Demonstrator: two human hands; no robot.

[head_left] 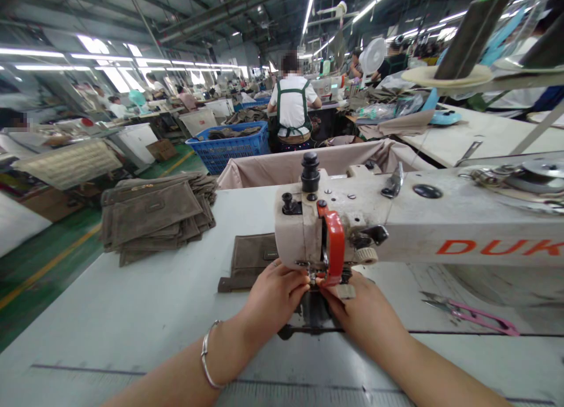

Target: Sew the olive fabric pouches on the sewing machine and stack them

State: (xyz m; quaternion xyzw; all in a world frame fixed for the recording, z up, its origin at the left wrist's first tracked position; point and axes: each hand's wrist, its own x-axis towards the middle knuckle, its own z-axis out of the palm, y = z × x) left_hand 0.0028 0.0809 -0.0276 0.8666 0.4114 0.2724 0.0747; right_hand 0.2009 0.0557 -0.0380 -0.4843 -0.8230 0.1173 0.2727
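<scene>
A white sewing machine (299,219) with a red lever-like guard (335,242) stands in front of me. Under its head lies a dark brown fabric panel (251,254) with a small label patch and a strip along its near edge. My left hand (275,292) rests at the panel's near edge, fingers bent and pinched together just left of the needle. From the right, my right hand (356,301) reaches to the same spot, its fingertips pinched by the presser foot and partly hidden behind the guard. The cloth between the fingertips is barely visible.
A pile of brown fabric pieces (154,213) sits at the table's left edge. Pink-handled thread snips (476,316) lie to the right. Beyond the table are a pinkish cloth-lined bin (259,169), a blue crate (233,148) and a seated person (293,101).
</scene>
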